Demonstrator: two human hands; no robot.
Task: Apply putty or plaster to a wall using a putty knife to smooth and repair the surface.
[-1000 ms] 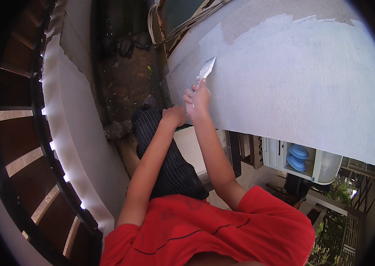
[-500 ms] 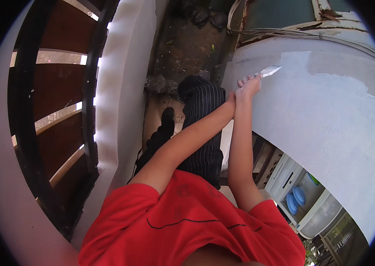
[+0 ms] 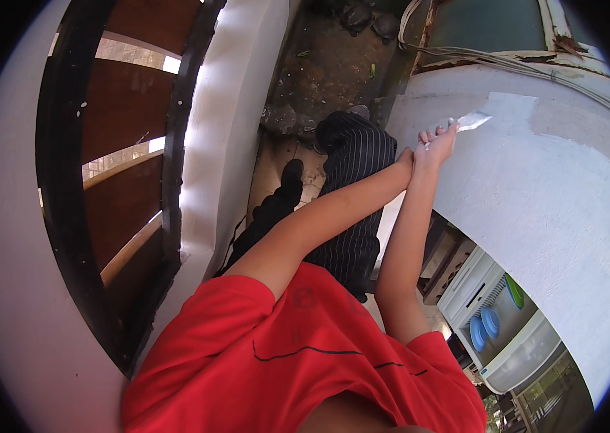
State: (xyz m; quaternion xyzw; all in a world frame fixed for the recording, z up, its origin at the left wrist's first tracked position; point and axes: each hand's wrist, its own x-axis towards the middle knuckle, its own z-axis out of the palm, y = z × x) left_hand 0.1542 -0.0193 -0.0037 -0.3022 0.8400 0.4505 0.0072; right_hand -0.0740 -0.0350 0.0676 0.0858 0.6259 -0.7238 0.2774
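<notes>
Both hands are up together at the wall. The right hand (image 3: 438,144) is closed around the handle of a putty knife (image 3: 472,120), fingers curled tight, and the left hand (image 3: 407,159) is tucked in against the right wrist; whether it grips or only braces there I cannot tell, since it is mostly hidden behind the arm. The blade, pale with filler, lies nearly flat against the white wall (image 3: 536,195), close to the upper edge of the fresh smooth patch where it meets the greyer, bare band above.

Risks, as I read them: with both arms stretched this far, a slip of the blade off the curved-looking surface could throw the body forward. Just above the blade runs a bundle of cables (image 3: 507,63) along the wall's top edge; a stroke carried too high could snag or nick them. Filler could also drop off the blade onto the striped trousers (image 3: 352,180) or the dirty floor (image 3: 319,65) below. To the left stands a white ledge (image 3: 225,144) with a dark railing (image 3: 175,144) past it, so a stumble that way looks unwelcome. The dish rack (image 3: 496,325) with blue plates sits well apart.
</notes>
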